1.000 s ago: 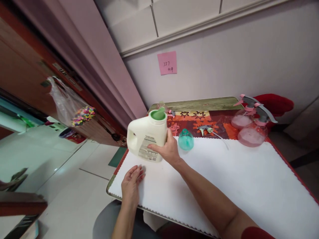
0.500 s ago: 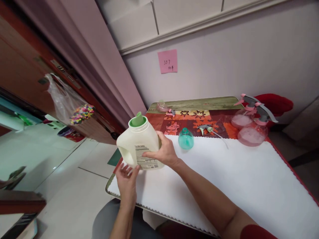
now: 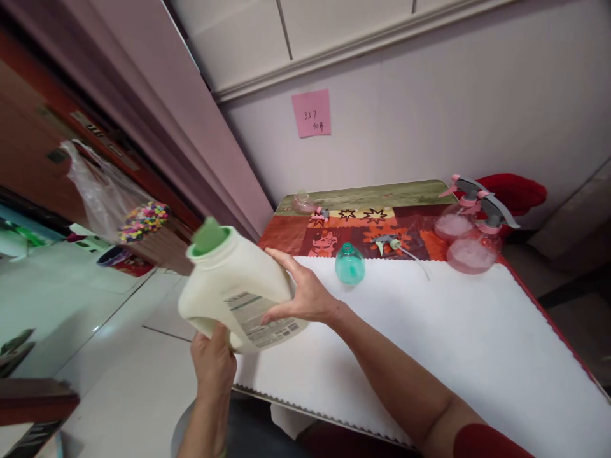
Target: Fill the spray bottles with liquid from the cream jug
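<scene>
A large cream-white detergent jug [image 3: 248, 273] with a green pouring spout hangs over the table's left edge, tilted to the left, its cap off. My left hand [image 3: 214, 362] is wrapped round its handle, fingers partly hidden behind it. Against the label side and right flank, my right hand [image 3: 305, 296] grips the body with the thumb over the label. Just right of it stands a round teal bottle [image 3: 350, 266] without a top, greenish liquid inside. Beyond lies a loose spray head [image 3: 387, 243] with its dip tube pointing right.
Two pink spray bottles [image 3: 472, 254] with grey triggers stand at the table's right rear. A small clear pink bottle [image 3: 303, 202] and a pink-grey spray head [image 3: 321, 215] lie at the back. A white sheet [image 3: 405, 343] covers the front. A plastic bag of colourful pieces [image 3: 143, 221] hangs left.
The jug has moved left and nearer and tipped to the left. My left hand, fingers apart near the jug's base before, has closed round the handle. My right hand still holds the side.
</scene>
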Available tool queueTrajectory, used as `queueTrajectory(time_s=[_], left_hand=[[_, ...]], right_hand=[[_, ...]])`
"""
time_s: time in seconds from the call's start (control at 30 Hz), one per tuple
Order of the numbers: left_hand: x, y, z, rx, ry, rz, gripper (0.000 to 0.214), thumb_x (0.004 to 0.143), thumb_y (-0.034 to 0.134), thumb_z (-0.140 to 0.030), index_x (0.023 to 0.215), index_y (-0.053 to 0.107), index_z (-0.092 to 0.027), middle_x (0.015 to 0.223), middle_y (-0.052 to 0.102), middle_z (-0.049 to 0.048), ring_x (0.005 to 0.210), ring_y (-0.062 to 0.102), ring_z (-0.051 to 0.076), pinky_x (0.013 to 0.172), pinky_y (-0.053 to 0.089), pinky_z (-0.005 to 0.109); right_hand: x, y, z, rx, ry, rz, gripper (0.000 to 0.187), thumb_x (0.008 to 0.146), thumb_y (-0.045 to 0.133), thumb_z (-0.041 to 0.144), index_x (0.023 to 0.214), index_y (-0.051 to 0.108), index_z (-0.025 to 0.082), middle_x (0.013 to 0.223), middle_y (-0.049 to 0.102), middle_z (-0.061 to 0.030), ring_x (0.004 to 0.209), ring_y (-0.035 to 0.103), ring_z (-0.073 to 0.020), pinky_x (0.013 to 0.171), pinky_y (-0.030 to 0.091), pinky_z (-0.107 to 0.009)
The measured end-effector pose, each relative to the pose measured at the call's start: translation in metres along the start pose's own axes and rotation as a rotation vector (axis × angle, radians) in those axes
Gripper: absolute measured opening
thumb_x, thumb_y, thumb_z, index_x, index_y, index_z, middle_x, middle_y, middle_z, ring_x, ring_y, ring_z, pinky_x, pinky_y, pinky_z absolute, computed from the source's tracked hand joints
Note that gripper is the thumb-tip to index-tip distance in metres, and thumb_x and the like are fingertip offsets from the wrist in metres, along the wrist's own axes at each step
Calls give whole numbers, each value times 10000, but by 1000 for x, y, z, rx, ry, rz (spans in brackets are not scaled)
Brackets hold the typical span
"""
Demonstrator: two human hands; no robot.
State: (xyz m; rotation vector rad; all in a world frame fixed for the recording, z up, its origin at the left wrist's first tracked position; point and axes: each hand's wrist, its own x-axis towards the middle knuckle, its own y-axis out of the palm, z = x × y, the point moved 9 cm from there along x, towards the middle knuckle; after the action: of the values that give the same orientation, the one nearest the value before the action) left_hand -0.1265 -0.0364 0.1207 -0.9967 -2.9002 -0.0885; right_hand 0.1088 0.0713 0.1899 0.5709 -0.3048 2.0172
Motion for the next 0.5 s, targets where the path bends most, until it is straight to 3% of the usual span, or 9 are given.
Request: queueTrajectory(time_s=[0.1, 0.23, 0.4, 0.5], left_hand=[[-6, -3, -16, 99, 90, -103, 326, 700, 791, -381, 934, 696, -174, 945, 710, 60, 930, 655, 237, 907, 563, 390], [0, -5, -32, 280, 244, -160, 361, 718, 776, -415, 938, 690, -143, 929, 675, 54, 875, 611, 204, 860, 550, 367], [16, -14, -2, 187, 173, -246, 333, 734, 786, -426, 856, 624, -162, 789, 610, -7, 727, 565, 152, 763, 541, 326], [21, -6, 14, 212, 149, -174, 330, 826, 751, -416, 983, 657, -141, 901, 655, 28, 801, 617, 179, 800, 557, 362]], right_hand=[[-1, -14, 16, -11, -79, -122, 1040, 654, 855, 631, 1516, 393, 277, 1459, 584, -120, 1379, 541, -292, 1186, 394, -505], [-3, -32, 19, 77, -147, -297, 798, 817, 722, 638, 1452, 443, 244, 1370, 632, -137, 1278, 617, -277, 1108, 490, -488], [-6, -37, 35, 99, -94, -361, 570, 830, 755, 508, 1292, 558, 238, 1228, 697, -104, 1132, 687, -256, 1041, 543, -475], [-15, -30, 67, 178, 28, -266, 381, 873, 711, 430, 1193, 609, 249, 1064, 741, -50, 996, 728, -221, 945, 597, -433]])
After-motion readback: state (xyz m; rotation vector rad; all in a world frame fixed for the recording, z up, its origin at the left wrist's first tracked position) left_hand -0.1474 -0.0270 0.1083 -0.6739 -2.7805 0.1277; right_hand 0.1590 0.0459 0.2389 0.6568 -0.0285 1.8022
